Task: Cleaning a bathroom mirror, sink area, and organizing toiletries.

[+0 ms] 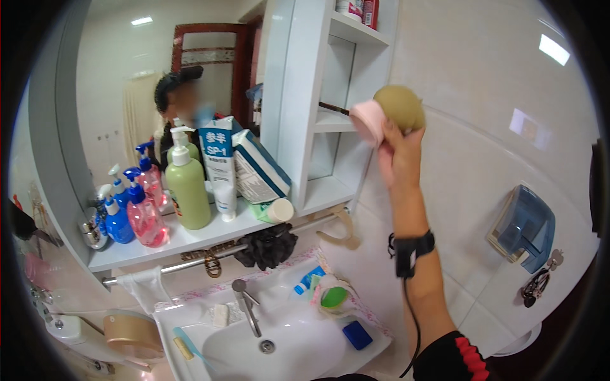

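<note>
Brush — gripped in right-hand fingers | beside white shelf

Even, bright indoor light. Ceiling lamp reflected in the mirror; two glare patches on the glossy wall tiles. Shadows soft and weak. Strong fisheye: shelf edges bow, corners fall to black vignette. My raised right hand slightly motion-blurred; the centre is reasonably sharp.

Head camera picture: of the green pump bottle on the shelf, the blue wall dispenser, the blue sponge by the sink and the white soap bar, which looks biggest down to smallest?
1. Green pump bottle
2. Blue wall dispenser, close to the bottle in size, so unsure
3. Blue sponge
4. White soap bar
</note>
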Motion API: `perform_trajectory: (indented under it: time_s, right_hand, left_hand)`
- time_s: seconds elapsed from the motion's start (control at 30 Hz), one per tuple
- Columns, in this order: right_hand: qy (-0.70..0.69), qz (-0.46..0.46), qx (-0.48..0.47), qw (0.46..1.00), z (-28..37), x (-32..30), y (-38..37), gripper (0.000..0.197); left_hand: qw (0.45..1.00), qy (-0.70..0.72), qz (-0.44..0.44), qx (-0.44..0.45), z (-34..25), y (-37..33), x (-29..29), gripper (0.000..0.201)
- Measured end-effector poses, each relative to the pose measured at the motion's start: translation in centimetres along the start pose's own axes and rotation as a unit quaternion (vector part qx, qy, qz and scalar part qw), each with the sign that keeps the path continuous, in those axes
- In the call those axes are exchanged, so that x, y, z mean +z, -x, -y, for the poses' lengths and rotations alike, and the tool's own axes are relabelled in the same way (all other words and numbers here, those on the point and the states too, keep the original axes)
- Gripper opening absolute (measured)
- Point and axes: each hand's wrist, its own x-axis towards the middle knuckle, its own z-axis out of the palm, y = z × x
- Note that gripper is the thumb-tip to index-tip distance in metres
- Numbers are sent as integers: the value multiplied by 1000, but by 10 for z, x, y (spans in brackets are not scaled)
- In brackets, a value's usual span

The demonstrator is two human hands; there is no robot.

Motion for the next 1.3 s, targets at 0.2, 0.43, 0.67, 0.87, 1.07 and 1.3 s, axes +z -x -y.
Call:
perform_trajectory:
  time_s: [0.2,0.43,0.67,0.87,1.07,1.3]
  right_hand:
    - [-173,34,331,927,0,-20,169,71]
    - [-200,-28,668,717,-4,-82,378,77]
    - [-161,-127,800,563,-29,-103,504,80]
    - [-24,-62,723,688,-74,-98,522,83]
    - [175,6,489,854,-145,-95,482,87]
    - [442,150,226,855,-210,-101,453,83]
  left_hand:
    - [999,17,-23,40,31,-13,1,60]
    - [996,41,-56,63,48,-26,13,50]
    - [993,92,-39,56,50,-24,9,41]
    - [998,41,-48,31,56,-27,7,43]
    - [995,68,-54,40,21,-15,14,40]
    - [993,1,-117,8,60,-23,12,42]
